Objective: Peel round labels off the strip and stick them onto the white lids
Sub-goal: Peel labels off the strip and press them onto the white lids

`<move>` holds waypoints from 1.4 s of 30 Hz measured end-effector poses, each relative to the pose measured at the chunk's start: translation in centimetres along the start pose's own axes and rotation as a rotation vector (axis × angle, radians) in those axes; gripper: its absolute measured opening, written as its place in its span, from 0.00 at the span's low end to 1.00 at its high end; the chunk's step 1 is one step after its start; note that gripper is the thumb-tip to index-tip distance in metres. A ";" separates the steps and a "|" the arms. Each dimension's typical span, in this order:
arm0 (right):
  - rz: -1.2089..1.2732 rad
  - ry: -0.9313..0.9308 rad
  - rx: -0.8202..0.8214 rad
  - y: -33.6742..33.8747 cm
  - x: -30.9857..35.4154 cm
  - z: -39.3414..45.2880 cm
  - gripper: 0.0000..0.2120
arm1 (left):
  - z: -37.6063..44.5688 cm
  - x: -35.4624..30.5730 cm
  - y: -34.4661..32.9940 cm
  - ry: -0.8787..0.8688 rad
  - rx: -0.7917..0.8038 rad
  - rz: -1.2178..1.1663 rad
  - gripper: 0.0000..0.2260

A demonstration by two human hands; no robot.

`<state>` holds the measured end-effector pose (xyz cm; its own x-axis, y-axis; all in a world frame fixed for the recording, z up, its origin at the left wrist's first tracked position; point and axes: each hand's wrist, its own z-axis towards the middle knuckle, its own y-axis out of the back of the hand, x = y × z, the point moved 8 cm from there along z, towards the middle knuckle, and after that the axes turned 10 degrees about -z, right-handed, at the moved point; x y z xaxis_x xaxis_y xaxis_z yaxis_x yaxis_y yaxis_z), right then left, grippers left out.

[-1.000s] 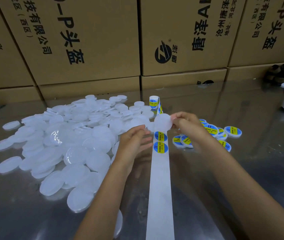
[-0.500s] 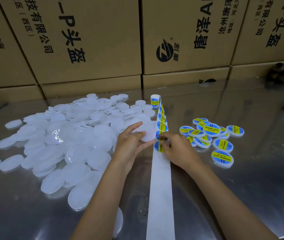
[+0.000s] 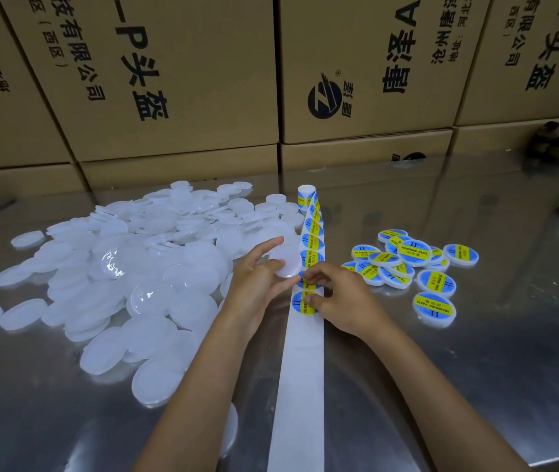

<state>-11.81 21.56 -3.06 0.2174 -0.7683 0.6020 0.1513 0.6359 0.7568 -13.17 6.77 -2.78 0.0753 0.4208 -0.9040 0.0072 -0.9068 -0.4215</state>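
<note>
A smooth round white lid [image 3: 286, 265] is held in the left hand [image 3: 257, 284] beside the paper strip [image 3: 301, 362]; a glossy round label [image 3: 308, 284] is pinched by the right hand [image 3: 342, 301].

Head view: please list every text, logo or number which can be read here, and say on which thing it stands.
"SOLDERING PASTE": labelled lids.
"II": labelled lid nearest the camera.
"头盔": left cardboard box, printed sideways.
"有限公司", "(西区)": same box.
Round black logo: middle cardboard box.
Labels on the strip: the same blue and yellow design, too small to read.
Other small box print: too blurred.
</note>
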 end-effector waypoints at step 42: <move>0.567 -0.054 -0.304 2.5 0.5 -0.3 0.16 | -0.8 1.2 -3.0 0.139 0.243 -0.074 0.18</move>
<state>-11.01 22.79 -0.93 0.2962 -0.3040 0.9054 0.2957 0.9306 0.2157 -12.30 9.96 -2.53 0.2197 0.4629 -0.8587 -0.2203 -0.8340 -0.5059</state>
